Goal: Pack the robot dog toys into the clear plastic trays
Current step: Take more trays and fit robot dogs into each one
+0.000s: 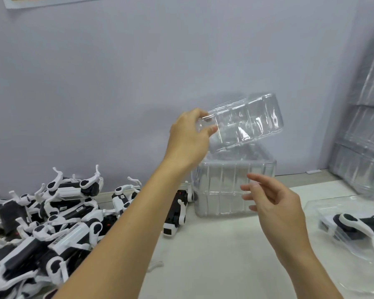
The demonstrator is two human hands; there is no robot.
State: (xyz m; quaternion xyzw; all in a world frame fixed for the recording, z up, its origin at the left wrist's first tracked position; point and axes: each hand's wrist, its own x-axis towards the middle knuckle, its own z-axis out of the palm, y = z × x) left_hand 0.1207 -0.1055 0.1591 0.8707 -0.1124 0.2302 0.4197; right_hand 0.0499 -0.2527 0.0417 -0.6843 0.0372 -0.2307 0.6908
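Two hands: both raised over the white table (225, 255), reaching from 6 o'clock.
Left hand (188, 139): lifted toward 12 o'clock, fingers (211, 129) and thumb pinching the left end of a clear tray (246, 123).
Clear tray: held tilted in the air, right end higher, just above the tray stack (233, 186).
Right hand (276, 203): fingers loosely spread and holding nothing, in front of the tray stack.
Tray stack: nested clear trays standing on the table at the centre, near the wall (138, 72).
Robot dog pile (48, 212): black-and-white toys heaped on the table at 8 o'clock.
Packed dog (358, 225): lying in a clear tray at 3 o'clock.
More trays (367, 126): tall stacks leaning at 2 o'clock.
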